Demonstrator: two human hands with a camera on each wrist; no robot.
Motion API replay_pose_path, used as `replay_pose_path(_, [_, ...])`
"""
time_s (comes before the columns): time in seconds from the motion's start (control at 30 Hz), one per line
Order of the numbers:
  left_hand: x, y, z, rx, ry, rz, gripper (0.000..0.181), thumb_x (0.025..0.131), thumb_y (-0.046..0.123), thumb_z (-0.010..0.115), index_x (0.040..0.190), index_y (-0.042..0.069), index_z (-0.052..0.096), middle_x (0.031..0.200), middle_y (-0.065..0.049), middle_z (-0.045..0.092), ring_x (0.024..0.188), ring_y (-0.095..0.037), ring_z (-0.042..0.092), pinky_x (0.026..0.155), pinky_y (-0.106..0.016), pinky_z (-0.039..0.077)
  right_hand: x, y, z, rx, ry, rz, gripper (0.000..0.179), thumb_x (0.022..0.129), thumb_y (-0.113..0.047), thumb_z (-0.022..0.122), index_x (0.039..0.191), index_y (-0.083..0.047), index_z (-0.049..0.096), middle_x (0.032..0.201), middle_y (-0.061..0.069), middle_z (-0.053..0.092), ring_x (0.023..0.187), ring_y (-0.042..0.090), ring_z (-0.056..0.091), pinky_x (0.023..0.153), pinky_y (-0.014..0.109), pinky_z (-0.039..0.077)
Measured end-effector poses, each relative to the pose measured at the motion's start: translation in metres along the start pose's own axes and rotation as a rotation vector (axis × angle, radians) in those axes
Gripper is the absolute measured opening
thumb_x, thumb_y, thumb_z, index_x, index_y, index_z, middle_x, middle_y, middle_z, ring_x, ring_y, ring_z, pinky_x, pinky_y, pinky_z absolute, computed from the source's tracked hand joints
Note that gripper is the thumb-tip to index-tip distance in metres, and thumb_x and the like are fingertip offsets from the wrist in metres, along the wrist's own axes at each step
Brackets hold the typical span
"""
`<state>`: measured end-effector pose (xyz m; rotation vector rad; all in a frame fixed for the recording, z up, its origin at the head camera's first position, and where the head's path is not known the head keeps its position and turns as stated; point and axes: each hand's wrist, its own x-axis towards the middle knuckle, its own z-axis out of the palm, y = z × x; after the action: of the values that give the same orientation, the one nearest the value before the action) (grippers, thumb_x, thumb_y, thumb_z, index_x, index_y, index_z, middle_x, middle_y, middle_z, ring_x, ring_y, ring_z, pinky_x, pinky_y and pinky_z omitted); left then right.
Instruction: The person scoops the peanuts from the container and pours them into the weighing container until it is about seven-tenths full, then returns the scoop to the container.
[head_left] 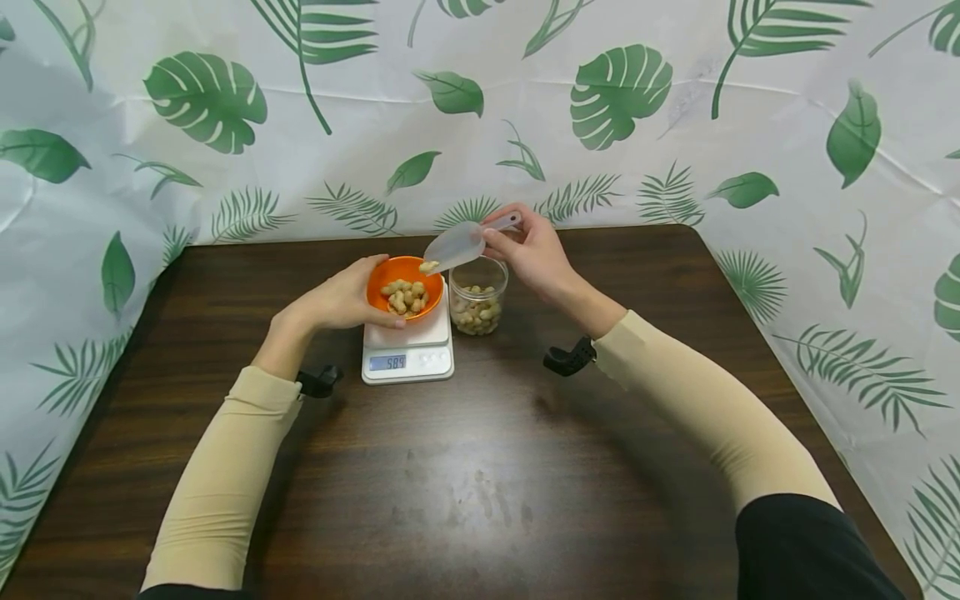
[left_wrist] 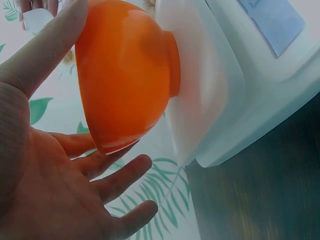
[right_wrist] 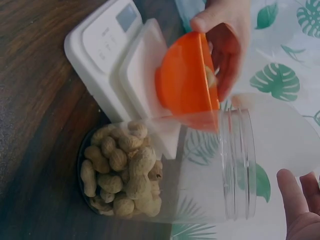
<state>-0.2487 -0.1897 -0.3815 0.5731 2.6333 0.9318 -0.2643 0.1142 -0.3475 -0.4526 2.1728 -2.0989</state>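
Observation:
My left hand (head_left: 337,297) holds an orange bowl (left_wrist: 125,75) by its rim, thumb on the near side and fingers on the far side. Peanuts in their shells (head_left: 405,297) lie inside the bowl, which sits on the platform of a white kitchen scale (head_left: 427,364) with a lit display. Pinched by its handle in my right hand (head_left: 542,258) is a translucent scoop (head_left: 455,245). Its lip tilts down over the bowl's right rim, with a peanut (head_left: 429,267) at the tip. Below the scoop stands an open clear jar (right_wrist: 202,170), its lower part filled with peanuts (right_wrist: 122,175).
All this stands near the back of a dark wooden table (head_left: 465,467). Behind and beside it hangs a white sheet with green leaves (head_left: 510,92). Black straps (head_left: 567,358) show at both wrists.

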Motion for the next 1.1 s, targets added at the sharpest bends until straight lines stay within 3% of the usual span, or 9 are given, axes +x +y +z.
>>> replay_pose_path(0.33, [0.002, -0.001, 0.0, 0.009, -0.005, -0.013, 0.115, 0.079, 0.04, 0.09, 0.158, -0.007, 0.021, 0.159, -0.026, 0.031, 0.143, -0.039, 0.034, 0.119, -0.055, 0.024, -0.001, -0.004, -0.013, 0.066, 0.022, -0.014, 0.015, 0.103, -0.003, 0.059, 0.117, 0.003, 0.058, 0.126, 0.021, 0.061, 0.116, 0.03, 0.066, 0.095, 0.04, 0.054])
replay_pose_path(0.67, [0.0, 0.001, -0.001, 0.022, -0.018, -0.022, 0.116, 0.08, 0.042, 0.089, 0.159, -0.006, 0.019, 0.159, -0.025, 0.029, 0.142, -0.038, 0.034, 0.118, -0.055, 0.025, -0.007, -0.013, -0.031, 0.04, 0.031, -0.015, 0.016, 0.102, -0.002, 0.061, 0.118, 0.004, 0.06, 0.129, 0.019, 0.058, 0.118, 0.029, 0.064, 0.098, 0.043, 0.052])
replay_pose_path(0.9, [0.003, 0.008, 0.0, 0.071, 0.042, 0.001, 0.111, 0.079, 0.045, 0.088, 0.159, -0.001, 0.027, 0.159, -0.021, 0.03, 0.143, -0.038, 0.033, 0.114, -0.069, 0.018, -0.009, -0.017, -0.042, -0.027, -0.004, -0.024, 0.016, 0.103, -0.004, 0.061, 0.118, 0.001, 0.059, 0.127, 0.018, 0.058, 0.115, 0.025, 0.066, 0.097, 0.043, 0.052])
replay_pose_path(1.1, [0.01, 0.021, 0.005, 0.091, 0.112, 0.073, 0.106, 0.079, 0.042, 0.089, 0.158, 0.001, 0.032, 0.158, -0.018, 0.036, 0.143, -0.033, 0.034, 0.114, -0.067, 0.016, -0.01, -0.021, -0.044, -0.145, -0.027, -0.045, 0.017, 0.103, -0.005, 0.061, 0.118, 0.003, 0.058, 0.125, 0.018, 0.059, 0.115, 0.028, 0.065, 0.095, 0.042, 0.054])
